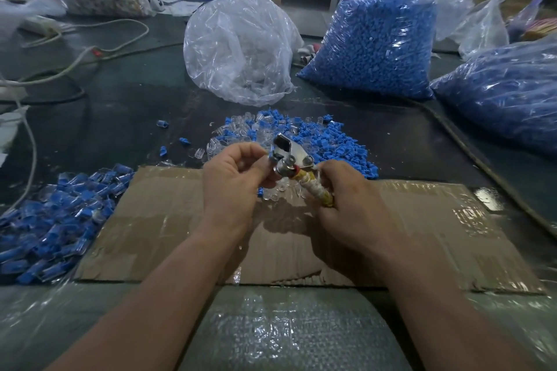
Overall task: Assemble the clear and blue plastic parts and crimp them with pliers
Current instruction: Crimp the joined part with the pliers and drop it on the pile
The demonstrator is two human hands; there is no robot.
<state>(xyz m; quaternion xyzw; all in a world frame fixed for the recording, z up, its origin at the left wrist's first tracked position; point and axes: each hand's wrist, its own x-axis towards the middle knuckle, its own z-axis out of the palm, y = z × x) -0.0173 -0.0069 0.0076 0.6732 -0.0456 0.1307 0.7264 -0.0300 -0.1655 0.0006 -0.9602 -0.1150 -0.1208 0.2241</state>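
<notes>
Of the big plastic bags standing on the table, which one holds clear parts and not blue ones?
The crumpled transparent bag in the middle, behind the loose pile; its contents look colourless, not blue.

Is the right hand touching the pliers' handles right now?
Touching. The head view shows the right hand wrapped around the yellow taped handles of the pliers, its fingers closed on them with no gap.

We see a dim, bluish scene. Just below our fingers (265,172) a soft shadow falls on the flat brown cardboard sheet (156,220), whose tape shows glare well right of them. Beyond the fingers, the crinkled clear plastic bag (241,48) carries white highlights. Far beyond, the background blurs. Straight lines bow toward the frame edges, and our forearms stretch wide near the bottom.
</notes>
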